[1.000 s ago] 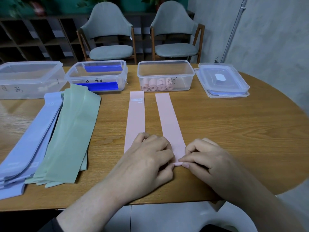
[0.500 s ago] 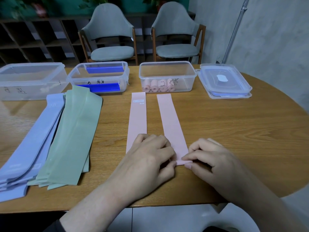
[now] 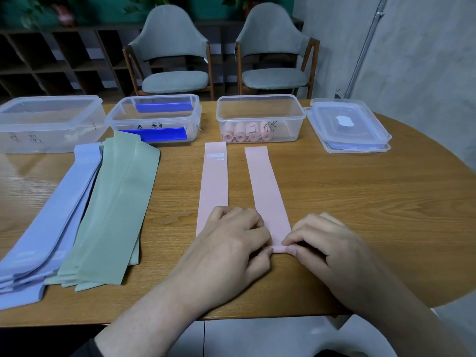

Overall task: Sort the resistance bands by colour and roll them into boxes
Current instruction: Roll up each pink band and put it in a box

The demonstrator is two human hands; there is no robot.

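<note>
**Figure: Both hands pinching the near end of a pink band on an oval wooden table**

Viewed from the head camera, the wood-grain table (image 3: pixel 360 202) fills the scene. At 10 o'clock stands an empty clear box (image 3: pixel 49 124); below it lie a stack of lilac bands (image 3: pixel 49 215) and, just beside and partly overlapping, a stack of green bands (image 3: pixel 113 210). At 11 o'clock a second clear box (image 3: pixel 154 119) holds blue pieces. At centre, two pink bands lie flat, side by side: the left pink band (image 3: pixel 215 186) and the right pink band (image 3: pixel 268 191). The left hand (image 3: pixel 231 251) and the right hand (image 3: pixel 327 248), fingers curled, pinch the near end of the right band, where a small fold shows. At 12 o'clock a third box (image 3: pixel 260 117) contains rolled pink bands (image 3: pixel 247 132). At 2 o'clock rest stacked lids (image 3: pixel 347 127). Beyond stand two grey chairs (image 3: pixel 175 55), dark shelving (image 3: pixel 51 60) and a grey wall (image 3: pixel 425 60).
</note>
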